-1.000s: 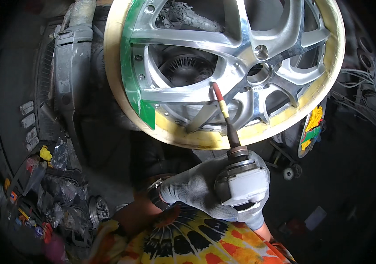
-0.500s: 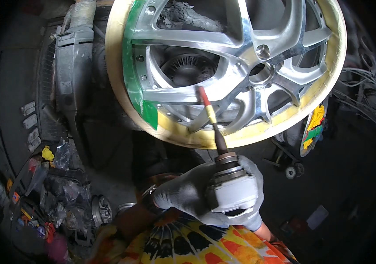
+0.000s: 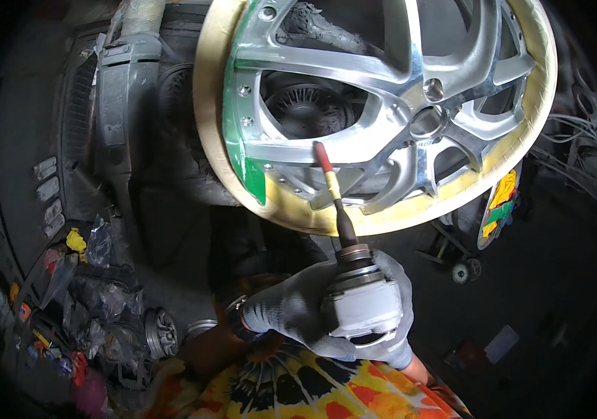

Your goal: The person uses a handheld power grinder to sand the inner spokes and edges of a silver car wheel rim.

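Note:
Both my hands, in grey gloves, are wrapped round a grey die grinder (image 3: 362, 307). My left hand (image 3: 291, 304) grips its left side, and my right hand (image 3: 399, 300) closes on the right side, partly hidden behind the tool. The grinder's long shaft carries a red tip (image 3: 322, 155) that points away from me and lies over a lower spoke of a silver alloy wheel (image 3: 354, 143); whether it touches is hard to tell. Cream masking tape covers the wheel's rim (image 3: 212, 105), with green tape (image 3: 234, 119) along the left inner edge.
A grey duct-like machine part (image 3: 127, 91) stands left of the wheel. Plastic bags and clutter (image 3: 103, 293) lie at lower left, near another small wheel (image 3: 161, 331). On the right are a caster (image 3: 461, 272), a yellow-green cloth (image 3: 499, 202) and tangled cables (image 3: 571, 129).
The wheel appears shifted right in the view. The grinder in my two hands sits slightly further left, so its red tip lies farther left along the spoke.

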{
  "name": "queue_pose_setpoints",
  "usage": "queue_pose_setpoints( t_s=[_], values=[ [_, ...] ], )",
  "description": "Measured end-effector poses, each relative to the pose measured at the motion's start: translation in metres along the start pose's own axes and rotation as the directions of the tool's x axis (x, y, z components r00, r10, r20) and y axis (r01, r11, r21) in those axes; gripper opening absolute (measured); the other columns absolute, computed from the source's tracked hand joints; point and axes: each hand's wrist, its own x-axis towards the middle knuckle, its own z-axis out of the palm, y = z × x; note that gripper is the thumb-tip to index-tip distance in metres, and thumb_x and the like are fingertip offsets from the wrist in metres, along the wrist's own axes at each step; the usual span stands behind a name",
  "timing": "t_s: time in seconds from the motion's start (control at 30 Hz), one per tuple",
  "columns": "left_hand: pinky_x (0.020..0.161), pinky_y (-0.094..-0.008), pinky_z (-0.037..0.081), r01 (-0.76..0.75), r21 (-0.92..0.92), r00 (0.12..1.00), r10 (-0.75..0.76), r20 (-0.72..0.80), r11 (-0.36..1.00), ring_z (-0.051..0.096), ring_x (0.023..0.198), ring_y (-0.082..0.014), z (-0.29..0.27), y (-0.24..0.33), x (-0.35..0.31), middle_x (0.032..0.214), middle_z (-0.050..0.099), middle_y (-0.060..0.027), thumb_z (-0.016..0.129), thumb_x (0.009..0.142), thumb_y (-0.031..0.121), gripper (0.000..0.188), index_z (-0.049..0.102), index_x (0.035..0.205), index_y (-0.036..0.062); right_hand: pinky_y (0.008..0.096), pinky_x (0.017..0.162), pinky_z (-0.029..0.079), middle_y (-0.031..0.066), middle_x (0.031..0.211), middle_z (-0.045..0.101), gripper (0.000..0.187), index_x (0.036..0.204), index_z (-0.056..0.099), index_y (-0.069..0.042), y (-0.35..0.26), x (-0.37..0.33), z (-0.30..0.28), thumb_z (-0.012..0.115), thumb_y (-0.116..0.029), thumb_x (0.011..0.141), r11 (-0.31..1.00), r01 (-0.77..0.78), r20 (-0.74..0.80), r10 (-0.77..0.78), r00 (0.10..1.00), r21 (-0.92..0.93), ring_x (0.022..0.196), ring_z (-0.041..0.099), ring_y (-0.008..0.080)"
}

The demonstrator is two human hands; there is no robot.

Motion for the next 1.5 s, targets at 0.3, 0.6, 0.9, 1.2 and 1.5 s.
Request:
queue_pose_setpoints(
  t_s=[0.3,0.6,0.9,1.2,1.5],
  values=[
    [0.109,-0.0377,0.047,0.039,-0.023,0.996,-0.041,-0.076,0.999,0.059,0.124,-0.0182,-0.006,0.010,-0.015,0.134,0.064,-0.0094,0.100,0.060,0.017,0.094,0.055,0.141,0.0015,0.0458,0.102,0.054,0.0278,0.133,0.063,0.090,0.142,0.049,0.007,0.006,0.014,0.006,0.095,-0.022,0.070,0.992,0.111,0.026,-0.113,0.993,0.067,0.121,0.066,0.0418],
    [0.108,-0.0379,0.048,-0.082,0.122,0.992,0.069,0.107,0.989,0.061,0.121,-0.0186,0.011,-0.004,0.047,0.133,0.065,-0.0096,0.100,0.060,0.017,0.092,0.056,0.140,0.0017,0.0441,0.100,0.052,0.0236,0.132,0.060,0.098,0.143,0.045,0.004,0.013,-0.004,-0.037,0.097,-0.024,0.066,0.986,0.023,-0.065,-0.034,0.997,-0.164,0.116,0.064,0.0348],
    [0.098,-0.0314,0.052,-0.190,0.093,0.980,0.183,0.081,0.977,0.065,0.104,-0.0148,0.024,0.009,0.053,0.114,0.067,-0.0039,0.089,0.079,0.015,0.057,0.058,0.126,0.0041,0.0432,0.099,0.052,0.0200,0.132,0.061,0.096,0.143,0.046,0.002,0.017,-0.008,-0.039,0.096,-0.024,0.066,0.995,-0.096,0.002,0.096,0.995,-0.020,0.115,0.065,0.0323],
    [0.109,-0.0372,0.047,0.021,0.040,0.995,-0.024,0.099,0.999,0.060,0.122,-0.0184,0.003,0.004,0.019,0.135,0.064,-0.0097,0.100,0.063,0.020,0.099,0.050,0.146,0.0009,0.0448,0.101,0.054,0.0271,0.136,0.058,0.102,0.147,0.040,0.004,0.008,-0.010,-0.012,0.097,-0.019,0.066,0.998,-0.027,0.051,0.030,0.998,-0.049,0.120,0.063,0.0379],
    [0.107,-0.0357,0.048,0.041,-0.065,0.999,-0.043,-0.030,0.997,0.061,0.118,-0.0167,-0.019,0.003,-0.025,0.129,0.066,-0.0076,0.098,0.064,0.018,0.094,0.052,0.143,0.0011,0.0455,0.102,0.054,0.0306,0.132,0.062,0.092,0.144,0.045,0.006,0.003,0.012,0.017,0.095,-0.022,0.072,0.995,0.091,0.066,-0.093,0.993,0.034,0.120,0.066,0.0416]
  ],
)
